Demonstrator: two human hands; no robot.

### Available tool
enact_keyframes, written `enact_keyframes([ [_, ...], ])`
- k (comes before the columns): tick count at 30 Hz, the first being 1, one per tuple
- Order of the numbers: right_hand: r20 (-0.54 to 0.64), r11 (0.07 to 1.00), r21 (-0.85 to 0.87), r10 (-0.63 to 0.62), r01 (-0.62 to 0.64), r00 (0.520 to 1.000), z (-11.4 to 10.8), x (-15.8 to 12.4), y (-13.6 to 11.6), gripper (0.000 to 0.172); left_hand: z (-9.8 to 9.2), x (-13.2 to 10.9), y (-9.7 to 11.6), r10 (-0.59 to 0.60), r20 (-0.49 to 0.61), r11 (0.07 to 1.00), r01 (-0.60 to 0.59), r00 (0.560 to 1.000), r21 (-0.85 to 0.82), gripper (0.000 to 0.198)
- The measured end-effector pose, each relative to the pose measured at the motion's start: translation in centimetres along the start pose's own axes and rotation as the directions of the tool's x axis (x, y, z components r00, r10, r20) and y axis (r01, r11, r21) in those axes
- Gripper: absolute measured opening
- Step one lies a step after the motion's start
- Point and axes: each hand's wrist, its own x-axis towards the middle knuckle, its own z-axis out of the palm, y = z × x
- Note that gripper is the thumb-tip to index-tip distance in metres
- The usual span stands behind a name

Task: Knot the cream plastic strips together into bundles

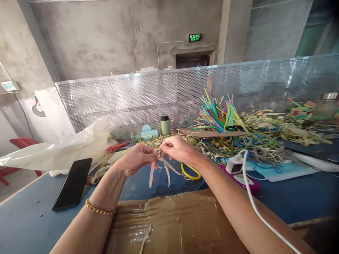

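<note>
left hand [135,158], right hand [179,150]: fingertips pinched tight on pale strips [151,176], ends dangling over blue worktop [29,218]. yellow loop [191,177] lies nearby, right side.

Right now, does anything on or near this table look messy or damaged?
Yes: pale scraps and tangled strands sprawl messily over the right of the blue table, and the cardboard nearest you has wrinkled clear tape.

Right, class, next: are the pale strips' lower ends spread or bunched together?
Spread: below the left hand and right hand, the pale strips fan apart, with blue table showing between them.
</note>
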Motion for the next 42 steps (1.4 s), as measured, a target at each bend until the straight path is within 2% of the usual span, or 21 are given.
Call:
enact_keyframes([
  [1,0.047,1.000,0.021,-0.022,0.021,0.999,-0.1,0.0,0.0,0.016,0.0,-0.1,0.0,-0.004,0.007,1.000,0.004,1.000,-0.004,0.012],
  [4,0.199,0.992,0.106,-0.094,0.074,0.976,-0.3,-0.1,0.2,0.033,0.1,-0.3,0.2,-0.010,0.044,1.000,0.011,0.999,-0.015,0.013],
  [9,0.296,0.980,0.193,-0.099,0.042,0.950,-0.8,-0.3,0.3,0.015,0.0,-0.5,0.6,-0.061,0.109,0.997,0.065,0.992,-0.040,0.009],
  [14,0.412,0.978,0.206,-0.113,0.028,0.904,-1.4,-0.6,0.5,0.023,-0.2,-0.7,0.7,-0.073,0.129,0.996,0.078,0.989,-0.034,0.008],
  [17,0.485,0.983,0.183,-0.106,0.017,0.868,-1.1,-0.6,0.7,0.017,-0.3,-0.8,0.7,-0.079,0.155,0.997,0.082,0.985,-0.012,0.007],
  [19,0.454,0.988,0.150,-0.099,0.034,0.886,-0.6,-0.5,0.7,0.011,-0.4,-0.8,0.7,-0.082,0.160,0.996,0.085,0.984,-0.009,0.006],
  [22,0.199,0.984,0.005,-0.176,0.178,0.964,0.1,-0.3,0.4,0.004,-0.6,-0.8,0.5,-0.092,0.147,0.995,0.098,0.985,-0.035,0.006],
  [24,0.019,0.939,-0.161,-0.304,0.304,0.952,0.3,-0.2,0.0,0.005,-0.7,-0.8,0.4,-0.097,0.140,0.994,0.105,0.985,-0.044,0.006],
  [26,-0.049,0.885,-0.271,-0.405,0.378,0.913,0.2,-0.3,-0.3,0.006,-0.9,-0.7,0.3,-0.101,0.140,0.993,0.109,0.985,-0.049,0.005],
  [28,-0.030,0.882,-0.261,-0.414,0.393,0.910,-0.1,-0.6,-0.7,0.009,-1.0,-0.6,0.2,-0.101,0.145,0.991,0.112,0.984,-0.067,0.006],
  [31,0.044,0.920,-0.146,-0.362,0.364,0.931,-0.4,-0.8,-0.9,0.016,-1.2,-0.5,0.2,-0.092,0.151,0.990,0.107,0.984,-0.091,0.009],
  [35,0.114,0.902,-0.078,-0.415,0.425,0.903,-0.9,-1.0,-0.9,0.025,-1.3,-0.5,0.1,-0.105,0.138,0.990,0.116,0.985,-0.079,0.008],
  [38,0.153,0.879,-0.103,-0.449,0.466,0.880,-1.4,-1.1,-0.9,0.023,-1.4,-0.6,0.2,-0.099,0.142,0.992,0.110,0.985,-0.068,0.011],
  [42,0.168,0.882,-0.119,-0.436,0.457,0.884,-1.8,-1.2,-0.8,0.019,-1.6,-0.6,0.3,-0.095,0.150,0.993,0.105,0.984,-0.060,0.010],
])
